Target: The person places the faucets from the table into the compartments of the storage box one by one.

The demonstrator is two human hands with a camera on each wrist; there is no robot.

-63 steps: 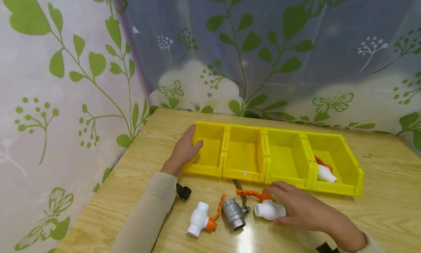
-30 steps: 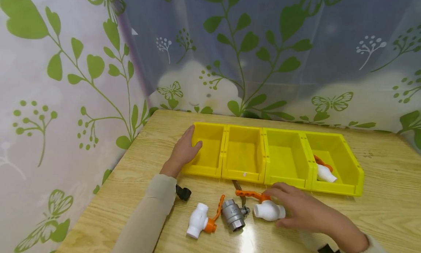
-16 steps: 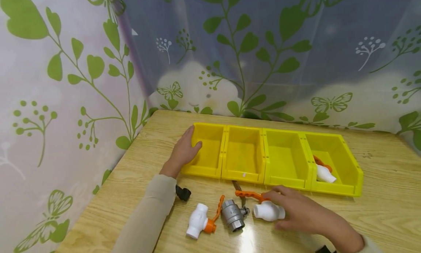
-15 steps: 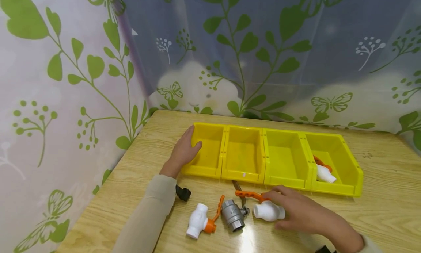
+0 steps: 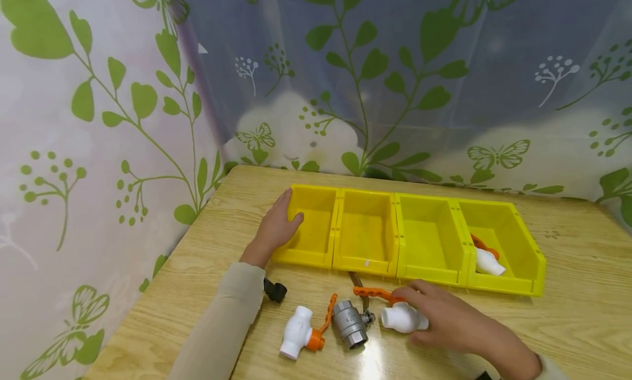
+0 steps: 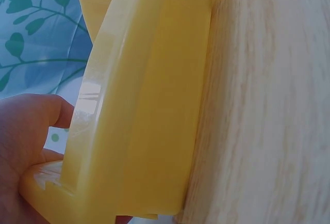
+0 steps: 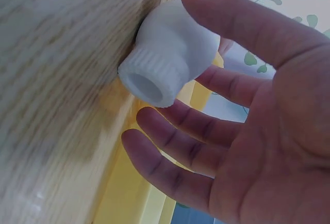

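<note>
My left hand [image 5: 276, 226] grips the left wall of the leftmost yellow bin [image 5: 312, 257], thumb on the inside and fingers outside. Its wrist view shows that bin's side wall [image 6: 154, 105] close up. At the front right, my right hand [image 5: 449, 319] is around one end of a white plastic ball valve [image 5: 401, 318] with an orange lever handle [image 5: 372, 293]. The right wrist view has the thumb overlapping the white valve body [image 7: 175, 38], the other fingers spread and loosely bent beyond it. The valve lies on the wooden table.
Left of that valve lie a grey metal ball valve [image 5: 351, 325] and another white valve [image 5: 298, 330] with an orange handle. A black piece [image 5: 275, 290] sits by the left sleeve. The rightmost bin [image 5: 508, 284] holds a white valve [image 5: 489, 261]. A patterned curtain hangs behind.
My right hand has shifted slightly left, nearer the white valve, with its thumb closer to it. The left hand, bins and valves stay where they were.
</note>
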